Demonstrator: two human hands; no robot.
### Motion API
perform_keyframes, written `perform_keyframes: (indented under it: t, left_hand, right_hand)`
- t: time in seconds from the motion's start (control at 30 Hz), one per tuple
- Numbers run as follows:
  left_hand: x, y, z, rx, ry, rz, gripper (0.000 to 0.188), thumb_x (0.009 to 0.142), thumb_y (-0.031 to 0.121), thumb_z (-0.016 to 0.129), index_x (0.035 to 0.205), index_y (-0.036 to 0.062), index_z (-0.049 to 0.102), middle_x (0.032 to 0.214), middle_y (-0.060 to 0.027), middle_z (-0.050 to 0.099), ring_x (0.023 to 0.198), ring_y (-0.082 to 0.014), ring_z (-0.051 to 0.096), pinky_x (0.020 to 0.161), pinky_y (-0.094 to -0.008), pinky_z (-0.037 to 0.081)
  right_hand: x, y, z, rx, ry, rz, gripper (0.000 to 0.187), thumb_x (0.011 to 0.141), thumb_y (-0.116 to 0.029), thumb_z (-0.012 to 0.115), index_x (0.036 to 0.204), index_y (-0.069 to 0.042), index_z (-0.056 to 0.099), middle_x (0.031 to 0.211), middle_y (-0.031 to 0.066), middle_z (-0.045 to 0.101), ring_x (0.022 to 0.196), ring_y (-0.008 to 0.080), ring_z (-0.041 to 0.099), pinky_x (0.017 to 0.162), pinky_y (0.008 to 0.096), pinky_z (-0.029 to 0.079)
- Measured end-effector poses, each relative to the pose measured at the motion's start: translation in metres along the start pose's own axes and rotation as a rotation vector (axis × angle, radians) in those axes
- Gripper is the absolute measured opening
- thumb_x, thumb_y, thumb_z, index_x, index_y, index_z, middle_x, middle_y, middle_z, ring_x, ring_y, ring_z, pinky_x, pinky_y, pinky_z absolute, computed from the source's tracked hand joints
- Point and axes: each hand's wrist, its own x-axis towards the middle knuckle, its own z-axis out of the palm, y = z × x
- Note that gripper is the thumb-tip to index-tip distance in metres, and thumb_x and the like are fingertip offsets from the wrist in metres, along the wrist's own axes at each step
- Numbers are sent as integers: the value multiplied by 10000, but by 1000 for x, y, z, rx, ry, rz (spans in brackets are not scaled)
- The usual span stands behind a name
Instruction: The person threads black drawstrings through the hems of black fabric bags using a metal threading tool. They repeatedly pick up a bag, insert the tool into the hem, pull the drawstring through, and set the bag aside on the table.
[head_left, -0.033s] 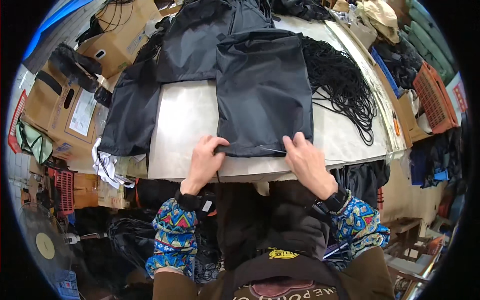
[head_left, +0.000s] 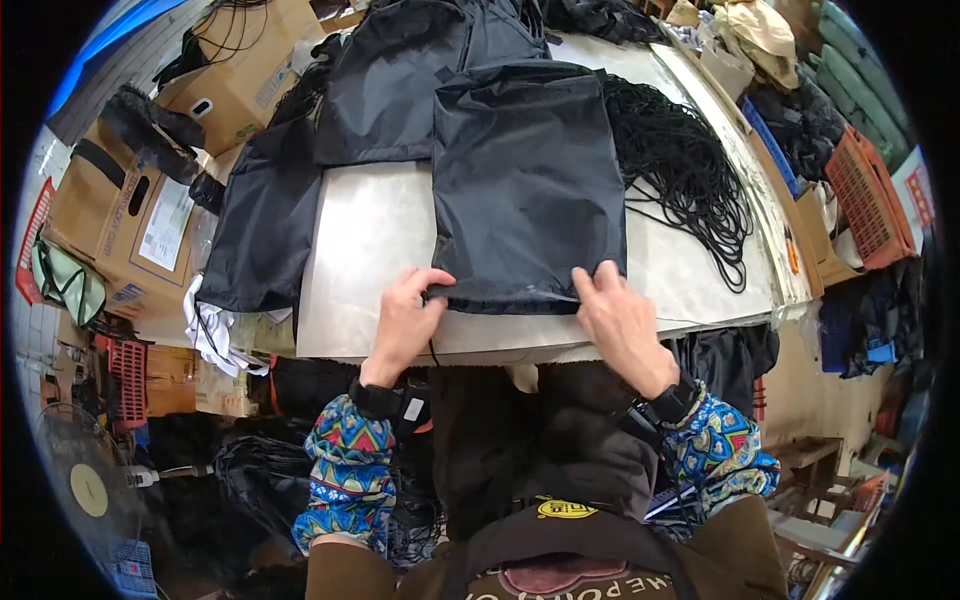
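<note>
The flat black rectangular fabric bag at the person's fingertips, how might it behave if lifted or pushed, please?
The black fabric bag is probably floppy, given its soft creases. It looks light for its size, lying thin and flat. Its sheen suggests it may slide easily across the smooth pale tabletop.

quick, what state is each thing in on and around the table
Front bag, spread flat, slightly wrinkled
Left hand, pinching the bag's near left corner
Right hand, touching its near right corner
Back bag, lying flat
Black cords, loosely tangled
White cloth, crumpled
Left bag, wrinkled
Fan, spinning or still, can't tell
</note>
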Motion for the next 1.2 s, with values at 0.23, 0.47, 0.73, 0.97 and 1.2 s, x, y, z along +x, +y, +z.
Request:
perform_keyframes:
  t: [0.23, 0.47, 0.73, 0.97, 1.2]
  left_hand:
    - [32, 35, -68, -628, -364, -463, 196, 903, 78, 551, 1056, -17, 626, 649, 56, 506, 506, -9, 412, 446, -178, 363]
    - [13, 18, -135, -1200, -242, -227, 249, 967, 135, 505, 1131, -24, 604, 571, 24, 506, 408, -10, 338, 417, -172, 337]
    - [-10, 34, -132, -523, -379, -646, 277, 964, 235, 528, 1001, 3, 673, 597, 46, 530, 478, 11, 404, 438, -127, 281]
    - [-16, -31, -51, 363, 10, -484, 396, 867, 287, 600, 958, -97, 573, 791, -309, 600, 836, -460, 595, 721, -474, 437]
    - [-15, -83, -89, -1105, 525, -651, 247, 942, 307, 556, 916, 62, 574, 494, 90, 312, 354, -26, 258, 324, -200, 184]
  right_hand:
    - [9, 46, -15, -51, 170, 158, 257, 775, -42, 549, 1022, -109, 574, 798, 100, 552, 679, 299, 608, 510, 406, 478]
    - [9, 67, -13, -90, 219, 214, 294, 786, -11, 519, 1077, -37, 551, 709, 140, 615, 592, 343, 602, 509, 447, 459]
    - [7, 56, -1, 268, 199, 205, 286, 767, -8, 539, 1048, -39, 581, 708, 196, 616, 644, 383, 608, 555, 463, 479]
    - [27, -23, -28, 600, -447, -128, 469, 877, -315, 602, 1214, -13, 474, 763, 219, 608, 780, 400, 605, 627, 467, 450]
    - [64, 73, 15, 250, -378, 115, 376, 837, -71, 488, 1207, -5, 473, 756, 210, 622, 778, 398, 611, 636, 489, 457]
